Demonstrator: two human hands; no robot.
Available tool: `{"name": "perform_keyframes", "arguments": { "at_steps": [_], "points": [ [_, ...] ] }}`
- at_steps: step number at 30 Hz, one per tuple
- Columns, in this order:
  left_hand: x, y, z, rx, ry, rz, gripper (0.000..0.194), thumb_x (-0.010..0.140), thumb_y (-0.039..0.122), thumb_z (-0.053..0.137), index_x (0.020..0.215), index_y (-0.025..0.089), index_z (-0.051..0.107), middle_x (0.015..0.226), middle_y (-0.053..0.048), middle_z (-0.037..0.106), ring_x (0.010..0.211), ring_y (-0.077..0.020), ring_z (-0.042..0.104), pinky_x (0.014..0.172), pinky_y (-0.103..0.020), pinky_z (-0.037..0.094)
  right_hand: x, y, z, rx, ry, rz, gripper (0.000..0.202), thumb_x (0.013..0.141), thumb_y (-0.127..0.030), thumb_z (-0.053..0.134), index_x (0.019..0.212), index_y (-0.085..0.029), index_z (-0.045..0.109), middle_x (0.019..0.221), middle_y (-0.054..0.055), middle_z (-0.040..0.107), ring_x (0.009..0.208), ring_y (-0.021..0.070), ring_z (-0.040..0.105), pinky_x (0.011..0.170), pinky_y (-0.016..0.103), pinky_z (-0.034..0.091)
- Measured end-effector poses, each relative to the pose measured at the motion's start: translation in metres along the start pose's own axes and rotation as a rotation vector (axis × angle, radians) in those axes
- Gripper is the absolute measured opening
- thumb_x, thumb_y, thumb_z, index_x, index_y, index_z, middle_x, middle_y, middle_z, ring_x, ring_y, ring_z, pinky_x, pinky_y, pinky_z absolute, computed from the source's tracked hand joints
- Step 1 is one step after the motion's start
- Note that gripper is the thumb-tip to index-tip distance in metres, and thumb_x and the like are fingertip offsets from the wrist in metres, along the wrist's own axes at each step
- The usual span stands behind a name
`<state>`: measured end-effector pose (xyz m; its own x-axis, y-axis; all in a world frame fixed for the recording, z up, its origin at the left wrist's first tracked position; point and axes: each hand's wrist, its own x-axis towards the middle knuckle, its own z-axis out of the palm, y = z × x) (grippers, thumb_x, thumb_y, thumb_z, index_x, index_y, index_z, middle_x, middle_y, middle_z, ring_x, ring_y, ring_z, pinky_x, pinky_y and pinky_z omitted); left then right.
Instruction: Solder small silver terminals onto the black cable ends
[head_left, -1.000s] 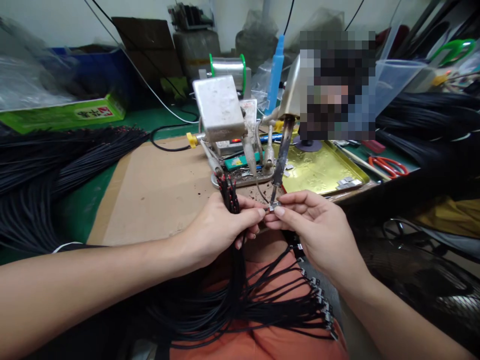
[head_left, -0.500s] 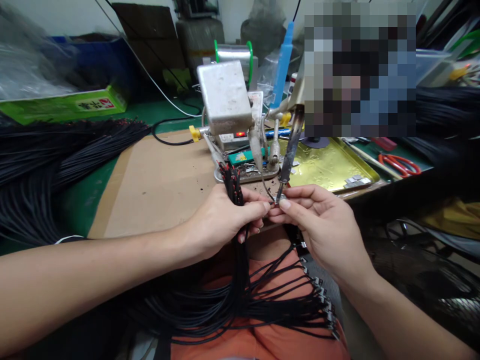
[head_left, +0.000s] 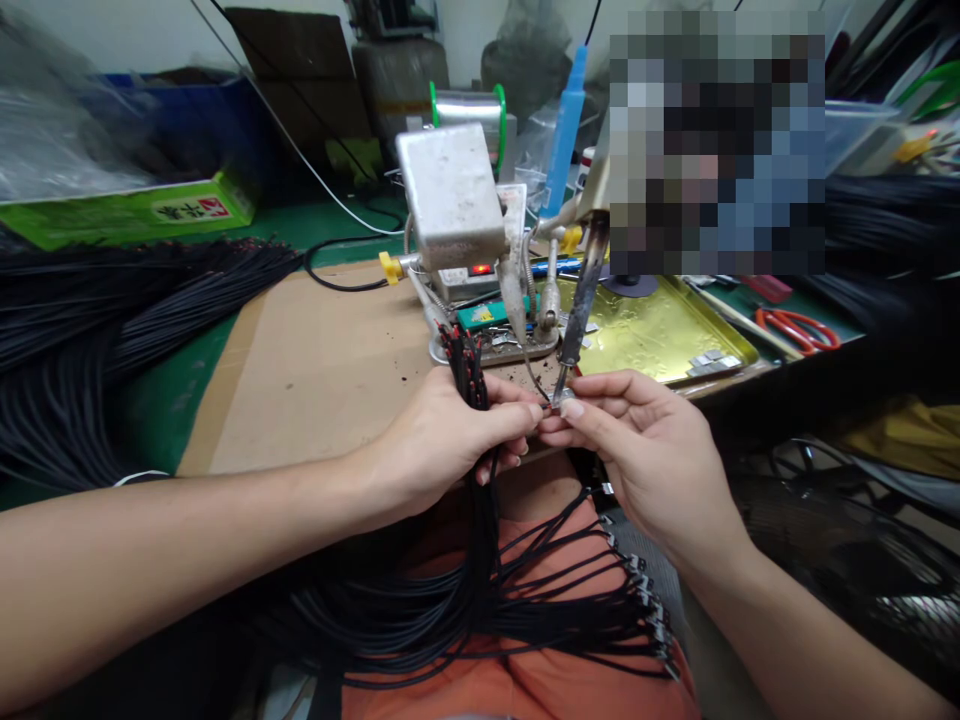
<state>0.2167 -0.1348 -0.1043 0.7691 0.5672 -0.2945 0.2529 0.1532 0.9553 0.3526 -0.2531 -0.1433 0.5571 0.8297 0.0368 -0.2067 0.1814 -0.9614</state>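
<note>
My left hand (head_left: 465,430) is closed around a bundle of black cables (head_left: 471,380) with bare red-tipped ends upright. Its thumb and forefinger also pinch one cable end just left of the soldering iron tip. My right hand (head_left: 637,440) pinches a small metal connector (head_left: 562,398) between thumb and fingers, mostly hidden by them. The soldering iron (head_left: 577,310), fixed in a stand, points down onto the connector where the wire end meets it. A thin solder wire from the metal feeder nozzle (head_left: 512,300) reaches the same spot. Cables with metal connectors (head_left: 652,610) fan across my lap.
A solder spool (head_left: 469,110) stands behind the grey metal feeder (head_left: 450,190). On the right, a gold tray (head_left: 645,330) holds small metal pieces, beside orange-handled pliers (head_left: 799,330). Black cables (head_left: 150,310) pile up at left on the green table. A blurred-out person sits beyond.
Both hands stay nearly in place at the iron tip. The right fingers and the connector shift very slightly; the view itself moves a little.
</note>
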Motion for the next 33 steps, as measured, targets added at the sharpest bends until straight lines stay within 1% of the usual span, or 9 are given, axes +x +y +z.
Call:
{"name": "perform_keyframes", "arguments": {
  "at_steps": [6,11,18,26,33],
  "points": [
    [0.0001,0.0019,0.0002,0.008,0.001,0.006,0.013,0.079,0.027,0.071,0.081,0.014,0.071,0.053,0.000,0.061,0.044,-0.0078,0.052,0.036,-0.014,0.036,-0.0004,-0.0009,0.0011,0.002,0.000,0.009,0.023,0.082,-0.026,0.081,0.099,-0.018,0.067,0.085,0.005,0.078,0.077,0.0194,0.078,0.078,0.031,0.065],
    [0.0000,0.0027,0.0004,0.017,0.011,-0.001,0.014,0.078,0.025,0.071,0.082,0.012,0.072,0.052,0.000,0.061,0.043,-0.0077,0.051,0.036,-0.014,0.036,0.0000,-0.0012,0.0028,-0.002,0.027,0.031,0.023,0.080,-0.025,0.082,0.096,-0.018,0.067,0.082,0.004,0.078,0.073,0.0181,0.077,0.073,0.028,0.065],
    [-0.0019,0.0033,0.0008,0.023,-0.002,-0.004,0.014,0.079,0.024,0.071,0.084,0.011,0.072,0.052,0.001,0.060,0.043,-0.0068,0.050,0.036,-0.013,0.036,-0.0026,0.0012,0.0012,-0.005,0.030,0.011,0.023,0.080,-0.023,0.082,0.097,-0.017,0.067,0.083,0.004,0.078,0.076,0.0182,0.078,0.073,0.024,0.065],
    [-0.0022,0.0009,0.0005,-0.058,-0.038,-0.021,0.017,0.081,0.020,0.073,0.092,0.008,0.070,0.058,-0.001,0.065,0.046,-0.0064,0.055,0.038,-0.012,0.040,-0.0052,0.0034,0.0000,-0.007,0.017,-0.006,0.019,0.081,-0.021,0.081,0.093,-0.017,0.068,0.078,0.003,0.077,0.073,0.0160,0.077,0.072,0.022,0.064],
    [-0.0013,0.0005,0.0004,-0.059,-0.036,-0.009,0.015,0.082,0.018,0.073,0.091,0.007,0.070,0.065,-0.004,0.069,0.051,-0.0080,0.060,0.038,-0.011,0.041,-0.0057,0.0039,-0.0010,-0.023,0.025,-0.010,0.020,0.080,-0.023,0.082,0.094,-0.017,0.069,0.081,0.004,0.079,0.074,0.0177,0.078,0.072,0.023,0.065]
  ]
}}
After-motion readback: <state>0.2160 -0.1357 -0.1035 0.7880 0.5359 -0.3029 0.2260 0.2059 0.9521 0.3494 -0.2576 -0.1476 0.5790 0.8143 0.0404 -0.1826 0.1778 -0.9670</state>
